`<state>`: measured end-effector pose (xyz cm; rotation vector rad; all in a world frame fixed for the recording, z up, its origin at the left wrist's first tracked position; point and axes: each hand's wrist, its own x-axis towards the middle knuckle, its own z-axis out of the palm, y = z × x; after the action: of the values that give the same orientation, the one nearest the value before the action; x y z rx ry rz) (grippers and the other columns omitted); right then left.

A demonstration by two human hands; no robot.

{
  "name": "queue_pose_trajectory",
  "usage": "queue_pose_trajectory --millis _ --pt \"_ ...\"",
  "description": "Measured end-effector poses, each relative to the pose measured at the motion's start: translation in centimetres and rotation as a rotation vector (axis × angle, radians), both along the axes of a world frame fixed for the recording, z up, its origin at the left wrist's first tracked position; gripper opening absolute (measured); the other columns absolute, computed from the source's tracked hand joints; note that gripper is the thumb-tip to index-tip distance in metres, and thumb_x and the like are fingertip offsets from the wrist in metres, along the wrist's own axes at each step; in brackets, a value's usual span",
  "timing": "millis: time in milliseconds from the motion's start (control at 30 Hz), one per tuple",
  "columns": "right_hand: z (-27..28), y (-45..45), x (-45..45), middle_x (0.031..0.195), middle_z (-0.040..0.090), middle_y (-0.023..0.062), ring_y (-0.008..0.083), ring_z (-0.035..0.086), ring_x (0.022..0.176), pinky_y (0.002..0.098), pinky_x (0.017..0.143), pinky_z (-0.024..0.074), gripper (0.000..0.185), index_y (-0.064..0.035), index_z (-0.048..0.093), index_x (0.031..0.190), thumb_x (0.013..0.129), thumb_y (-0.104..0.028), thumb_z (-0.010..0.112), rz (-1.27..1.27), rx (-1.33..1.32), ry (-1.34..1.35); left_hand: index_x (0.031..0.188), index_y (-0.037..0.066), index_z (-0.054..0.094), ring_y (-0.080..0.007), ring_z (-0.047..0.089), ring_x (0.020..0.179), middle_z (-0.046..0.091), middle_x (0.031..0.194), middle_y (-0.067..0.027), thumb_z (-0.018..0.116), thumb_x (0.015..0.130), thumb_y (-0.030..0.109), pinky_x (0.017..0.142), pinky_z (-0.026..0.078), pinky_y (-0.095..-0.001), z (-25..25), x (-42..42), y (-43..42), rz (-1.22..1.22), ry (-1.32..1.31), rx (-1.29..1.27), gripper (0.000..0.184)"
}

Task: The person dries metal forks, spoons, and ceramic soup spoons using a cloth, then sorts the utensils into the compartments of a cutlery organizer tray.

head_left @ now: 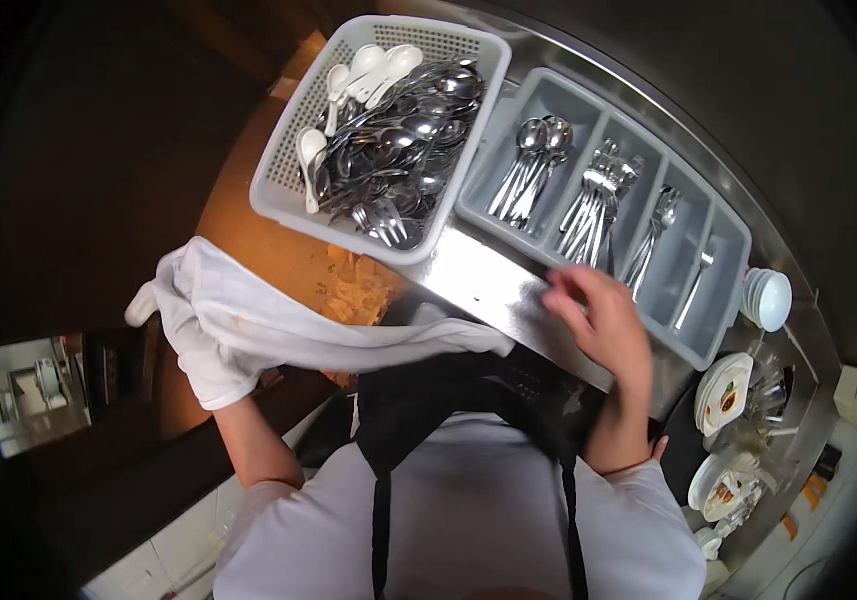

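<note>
My left hand [210, 345] is covered in white, seemingly a glove, and its fingers are mostly hidden. It grips a white cloth [298, 312] that stretches across in front of my apron. My right hand [603, 325] is bare and seems empty, fingers loosely curled and apart, beside the near edge of a grey cutlery tray [683, 345]. The tray's compartments hold spoons [536, 165], forks [598, 200], a smaller bunch of cutlery [653, 240] and one single piece [696, 285]. Left of it stands a pale plastic basket [278, 205] heaped with mixed metal cutlery [398, 140].
Several white soup spoons [311, 150] lie on the heap. Stacked white bowls [773, 300] stand right of the tray. Plates with food scraps [723, 395] and more used dishes [723, 490] sit farther right. The metal counter [478, 275] shows between the basket and my body.
</note>
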<state>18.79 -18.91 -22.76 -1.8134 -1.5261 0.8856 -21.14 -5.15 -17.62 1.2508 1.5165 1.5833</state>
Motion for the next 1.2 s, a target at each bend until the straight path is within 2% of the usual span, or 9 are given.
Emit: queue_pose_trajectory --millis 67,133,267,400,433,633,800,933,1200 --pt "-2.5 2.3 -2.7 0.097 0.066 0.0138 0.0326 0.064 0.088 0.0432 0.076 0.0493 0.031 -0.0031 0.066 0.109 0.081 -0.014 0.076 -0.223 0.227 -0.018 0.112 0.001 0.061 -0.0169 0.058 0.101 0.063 0.107 -0.0075 0.060 0.099 0.022 0.089 0.051 -0.0313 -1.8 -2.4 3.7 -0.004 -0.438 -0.116 0.025" --pt "-5.4 3.6 -4.4 0.103 0.063 0.0133 0.0350 0.058 0.100 0.0457 0.089 0.0429 0.041 -0.0041 0.066 0.110 0.076 -0.023 0.081 -0.236 0.362 -0.214 0.109 0.003 0.062 -0.0183 0.058 0.098 0.062 0.105 -0.0064 0.058 0.100 0.030 0.085 0.053 -0.0334 1.4 1.7 4.5 0.230 -0.074 -0.433 0.029" --pt "-6.3 4.2 -6.6 0.102 0.061 0.0109 0.0318 0.056 0.101 0.0441 0.092 0.0414 0.040 -0.0057 0.066 0.107 0.078 -0.028 0.081 -0.360 0.398 -0.244 0.122 0.007 0.056 -0.0196 0.059 0.107 0.061 0.115 -0.0050 0.053 0.102 0.040 0.093 0.051 -0.0373 -5.7 0.2 12.0 -0.415 -0.355 -0.323 0.039" --pt "-8.0 4.7 -6.9 0.100 0.057 0.0084 0.0292 0.054 0.100 0.0428 0.091 0.0403 0.036 -0.0078 0.066 0.104 0.077 -0.025 0.082 -0.479 0.467 -0.321 0.133 0.009 0.051 -0.0201 0.057 0.117 0.059 0.126 -0.0045 0.049 0.103 0.048 0.102 0.048 -0.0410 -6.8 2.5 14.8 -0.742 -0.408 -0.440 0.049" --pt "-8.2 4.8 -7.1 0.102 0.057 0.0084 0.0300 0.053 0.102 0.0432 0.092 0.0403 0.035 -0.0085 0.067 0.103 0.076 -0.025 0.082 -0.485 0.465 -0.332 0.137 0.007 0.050 -0.0209 0.057 0.119 0.058 0.129 -0.0074 0.051 0.104 0.039 0.101 0.048 -0.0389 -5.7 4.0 14.8 -0.651 -0.432 -0.512 0.046" --pt "-9.7 5.1 -7.9 0.106 0.056 0.0085 0.0305 0.052 0.106 0.0446 0.091 0.0395 0.030 -0.0105 0.068 0.095 0.075 -0.028 0.081 -0.630 0.467 -0.485 0.132 0.002 0.054 -0.0177 0.060 0.112 0.059 0.125 -0.0070 0.058 0.099 0.024 0.093 0.052 -0.0333 -6.0 5.0 18.9 -1.086 -0.281 -0.548 0.040" --pt "-10.2 5.9 -8.4 0.111 0.059 0.0101 0.0314 0.054 0.108 0.0462 0.092 0.0388 0.030 -0.0112 0.069 0.091 0.071 -0.028 0.083 -0.647 0.424 -0.618 0.128 0.002 0.057 -0.0166 0.060 0.110 0.060 0.125 -0.0069 0.061 0.097 0.022 0.092 0.052 -0.0322 -6.9 2.0 20.8 -1.013 -0.240 -0.475 0.037" --pt "-9.1 6.7 -8.5 0.113 0.059 0.0126 0.0333 0.053 0.112 0.0449 0.096 0.0387 0.030 -0.0080 0.070 0.092 0.072 -0.025 0.085 -0.687 0.393 -0.513 0.125 0.003 0.059 -0.0157 0.060 0.109 0.060 0.125 -0.0067 0.064 0.095 0.020 0.091 0.052 -0.0314 -8.5 -0.7 19.6 -0.900 -0.373 -0.503 0.034" --pt "-8.9 7.6 -9.2 0.115 0.057 0.0162 0.0337 0.052 0.110 0.0444 0.097 0.0378 0.040 -0.0088 0.070 0.099 0.078 -0.040 0.081 -0.744 0.356 -0.550 0.118 0.004 0.063 -0.0140 0.061 0.106 0.060 0.125 -0.0065 0.069 0.092 0.017 0.089 0.051 -0.0297 -9.5 -0.7 20.3 -0.911 -0.547 -0.426 0.030"
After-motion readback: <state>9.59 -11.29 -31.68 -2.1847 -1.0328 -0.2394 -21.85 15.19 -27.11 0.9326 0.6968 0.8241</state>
